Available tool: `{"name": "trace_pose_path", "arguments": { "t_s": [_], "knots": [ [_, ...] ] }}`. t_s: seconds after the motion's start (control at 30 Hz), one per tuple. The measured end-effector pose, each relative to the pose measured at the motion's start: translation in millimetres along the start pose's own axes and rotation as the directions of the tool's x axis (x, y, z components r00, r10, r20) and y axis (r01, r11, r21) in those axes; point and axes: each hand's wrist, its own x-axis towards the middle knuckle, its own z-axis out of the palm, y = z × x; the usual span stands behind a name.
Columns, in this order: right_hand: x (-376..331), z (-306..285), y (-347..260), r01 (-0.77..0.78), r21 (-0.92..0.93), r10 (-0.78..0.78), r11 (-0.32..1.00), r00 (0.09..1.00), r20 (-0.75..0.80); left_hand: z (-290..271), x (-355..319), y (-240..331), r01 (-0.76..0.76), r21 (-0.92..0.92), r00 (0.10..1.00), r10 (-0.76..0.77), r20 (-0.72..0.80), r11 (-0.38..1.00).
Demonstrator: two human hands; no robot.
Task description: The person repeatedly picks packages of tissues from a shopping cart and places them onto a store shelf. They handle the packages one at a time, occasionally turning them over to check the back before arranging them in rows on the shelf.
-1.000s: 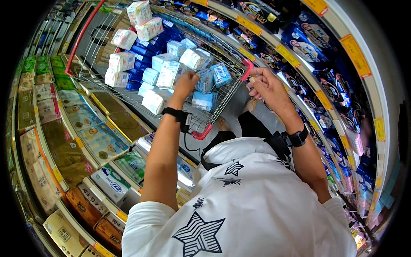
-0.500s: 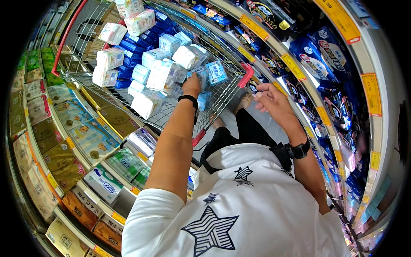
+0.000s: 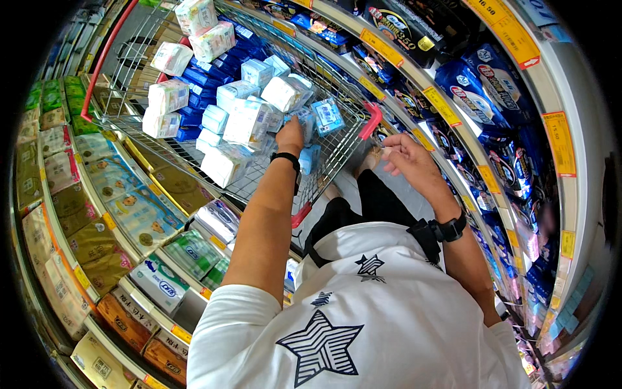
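My left hand (image 3: 290, 135) reaches into the shopping cart (image 3: 337, 154). Its fingers curl against a light-blue plastic-wrapped pack (image 3: 303, 117) among the piled goods; the fingertips are partly hidden. Beside it lie another light-blue pack (image 3: 327, 117) and a larger white pack (image 3: 247, 122). Outside the cart, near its red corner (image 3: 371, 121), my right hand (image 3: 411, 162) is raised with thumb and fingers drawn together. A tiny pale bit shows at those fingertips, too small to name.
Dark-blue packs (image 3: 202, 84) and white packs (image 3: 214, 42) fill the cart's far end. Shelves with blue packages (image 3: 476, 91) and yellow price tags (image 3: 442, 106) rise close on the right. On the left, shelves hold tissue packs (image 3: 159, 282). My legs (image 3: 382, 194) stand behind the cart.
My right hand has dropped slightly, and its fingers have drawn closer together. My left hand stays at the same pack in the cart.
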Motion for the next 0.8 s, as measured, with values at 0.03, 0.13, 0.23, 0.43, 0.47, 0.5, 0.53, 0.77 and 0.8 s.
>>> {"name": "trace_pose_path", "arguments": {
  "t_s": [0.03,0.13,0.23,0.43,0.47,0.5,0.53,0.77,0.8],
  "knots": [
    [0,1,2,-0.004,0.004,0.004,1.0,1.0,0.004,-2,-2,3,-0.017,-0.004,1.0,0.017,-0.007,1.0],
    [-3,3,6,-0.026,0.009,0.025,1.0,1.0,0.008,-3,-3,8,-0.059,0.01,0.998,0.059,-0.007,0.998],
    [-8,5,7,-0.054,0.006,0.054,0.999,0.999,0.009,4,4,7,-0.073,0.04,0.997,0.072,0.012,0.997],
    [-12,0,10,-0.051,0.014,0.05,0.999,0.999,0.02,-5,1,5,-0.079,0.013,0.996,0.079,0.031,0.997],
    [-10,0,12,-0.038,0.019,0.038,0.999,0.999,0.022,-17,-3,9,-0.1,0.009,0.994,0.1,0.039,0.995],
    [-8,1,13,-0.026,0.023,0.026,0.999,0.999,0.026,-29,-8,12,-0.105,-0.01,0.993,0.106,0.049,0.994],
    [-8,4,8,-0.03,0.052,0.028,0.998,0.999,0.036,-41,-14,13,-0.106,-0.03,0.992,0.108,0.059,0.994],
    [6,17,12,0.074,0.078,-0.077,0.994,0.997,0.026,-122,-65,10,-0.123,-0.724,0.965,0.252,0.072,0.679],
    [10,17,17,0.104,0.095,-0.105,0.99,0.995,-0.002,-140,-79,13,-0.111,-0.82,0.958,0.279,0.061,0.561]
  ]
}}
